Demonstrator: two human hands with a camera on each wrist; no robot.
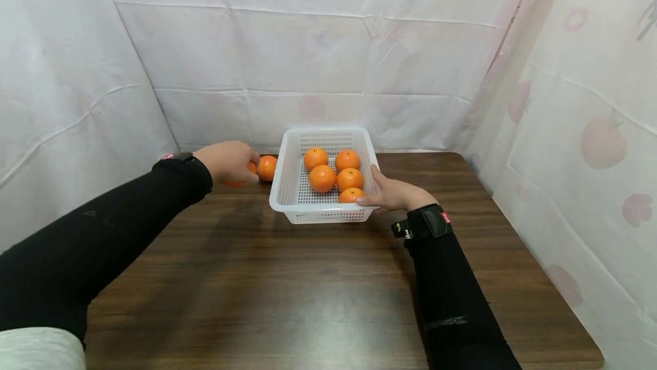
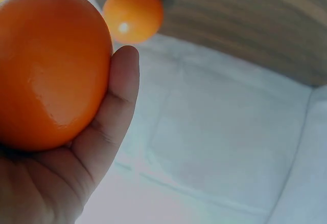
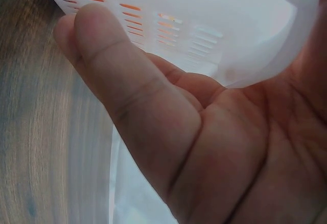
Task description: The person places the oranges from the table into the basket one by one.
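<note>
My left hand [image 1: 226, 160] grips an orange [image 2: 51, 70], which fills much of the left wrist view, its fingers bent round the fruit's side. A second orange [image 1: 267, 168] lies on the table between that hand and a white plastic basket [image 1: 286, 208]. Several oranges sit inside the basket, among them one [image 1: 322, 179] near its middle. At the basket's front right corner, my right hand [image 1: 397, 194] holds the rim, one digit lying over the front edge. In the right wrist view its fingers [image 3: 127, 75] lie along the outside of the slotted wall.
The dark wooden table [image 1: 308, 279] carries the basket close to its back edge. White sheeting [image 1: 308, 56] hangs behind, and a patterned curtain [image 1: 590, 159] runs down the right side.
</note>
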